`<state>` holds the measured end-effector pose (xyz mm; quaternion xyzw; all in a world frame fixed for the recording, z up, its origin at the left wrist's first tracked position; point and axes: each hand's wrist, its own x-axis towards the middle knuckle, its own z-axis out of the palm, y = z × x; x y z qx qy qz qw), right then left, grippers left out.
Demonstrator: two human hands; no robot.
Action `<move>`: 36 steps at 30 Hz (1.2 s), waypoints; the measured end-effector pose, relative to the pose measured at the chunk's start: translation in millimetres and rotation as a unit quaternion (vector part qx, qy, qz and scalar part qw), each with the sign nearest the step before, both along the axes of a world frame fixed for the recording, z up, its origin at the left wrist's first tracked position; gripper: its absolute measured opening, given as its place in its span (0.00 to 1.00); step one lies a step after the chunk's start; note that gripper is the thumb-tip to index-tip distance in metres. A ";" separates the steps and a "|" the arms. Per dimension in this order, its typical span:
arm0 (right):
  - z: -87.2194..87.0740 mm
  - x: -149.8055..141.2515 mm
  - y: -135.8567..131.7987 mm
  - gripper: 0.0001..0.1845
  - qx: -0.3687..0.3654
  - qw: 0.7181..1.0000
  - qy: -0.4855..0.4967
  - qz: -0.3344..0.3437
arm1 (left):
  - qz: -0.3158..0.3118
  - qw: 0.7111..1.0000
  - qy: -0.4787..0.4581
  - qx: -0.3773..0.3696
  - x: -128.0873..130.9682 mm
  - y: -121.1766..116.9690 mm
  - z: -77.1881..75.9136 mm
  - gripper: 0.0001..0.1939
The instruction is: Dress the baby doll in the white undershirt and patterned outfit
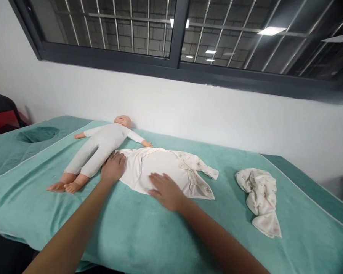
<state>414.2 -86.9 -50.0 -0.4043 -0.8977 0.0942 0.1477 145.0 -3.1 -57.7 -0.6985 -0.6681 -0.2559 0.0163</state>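
Observation:
A baby doll (100, 146) in a pale bodysuit lies on its back on the teal-covered table (131, 228), head toward the wall. Beside it a white baby garment (160, 165) with a small print is spread flat. My left hand (113, 167) rests flat on the garment's left edge, close to the doll's hip, fingers stretched out. My right hand (165, 190) lies flat, palm down, on the garment's near edge, fingers spread. Neither hand holds anything.
A second crumpled printed garment (260, 199) lies further right on the table. A round face hole (38, 134) shows in the cover at the left end. A white wall and a barred window (177, 34) stand behind; a dark chair (1, 112) is at far left.

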 end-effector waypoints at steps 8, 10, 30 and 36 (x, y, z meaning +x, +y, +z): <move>-1.5 114.7 24.5 0.24 0.207 0.967 -0.018 -0.144 | -0.038 0.986 0.033 0.158 24.1 -50.1 10.1 0.17; 0.1 127.3 23.6 0.22 0.244 0.950 0.004 -0.195 | -0.105 0.967 0.037 0.228 44.7 -68.6 11.1 0.15; 30.4 139.2 88.1 0.04 0.057 0.936 0.169 -0.304 | -0.263 0.965 -0.012 -0.014 305.5 -114.5 12.5 0.20; 17.2 170.6 97.2 0.12 -0.004 0.855 0.358 -0.375 | -0.289 0.957 0.030 0.020 318.4 -116.6 16.1 0.16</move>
